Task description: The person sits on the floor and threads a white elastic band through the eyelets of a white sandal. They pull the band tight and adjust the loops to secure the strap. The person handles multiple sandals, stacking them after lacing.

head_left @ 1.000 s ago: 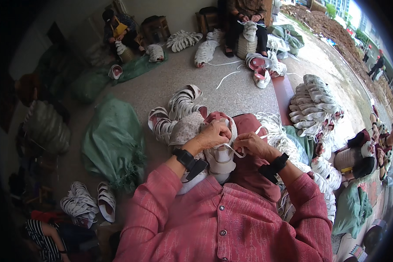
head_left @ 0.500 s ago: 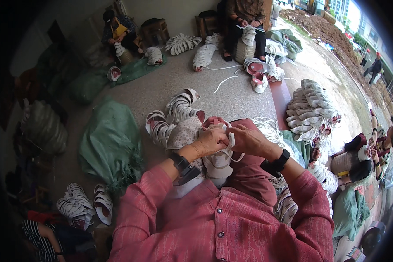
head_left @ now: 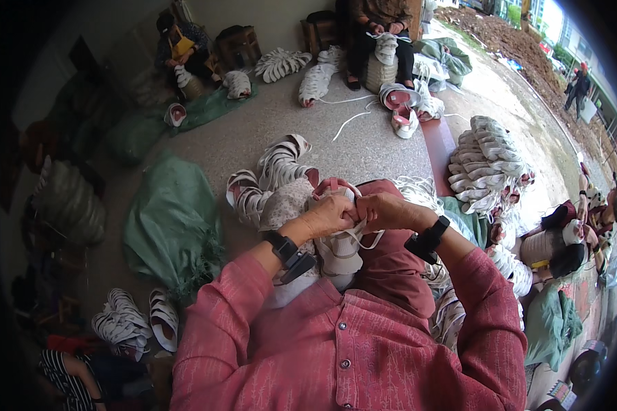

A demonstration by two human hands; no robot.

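A white shoe upper (head_left: 339,257) with a pinkish-red lining lies across my lap, its toe toward me. My left hand (head_left: 329,215) is closed at the shoe's lacing area, fingertips pinched on the shoelace. Against it, my right hand (head_left: 391,211) is also closed, gripping the same white shoelace (head_left: 371,241), which hangs in a loop below the fingers. The knuckles of both hands meet, so the fingertips and the eyelets under them are mostly hidden. A patterned pale cloth (head_left: 289,204) covers my left thigh beneath the shoe.
Beyond my knees sit rows of nested shoe uppers (head_left: 281,163). A green sack (head_left: 173,222) slumps at left, and a tall stack of uppers (head_left: 487,164) stands at right. Loose white laces (head_left: 353,127) lie on the floor. Two seated people handle uppers at the back.
My right hand has moved slightly left and closed in against my left hand, covering the piece of lace that showed between them. The view has shifted slightly.
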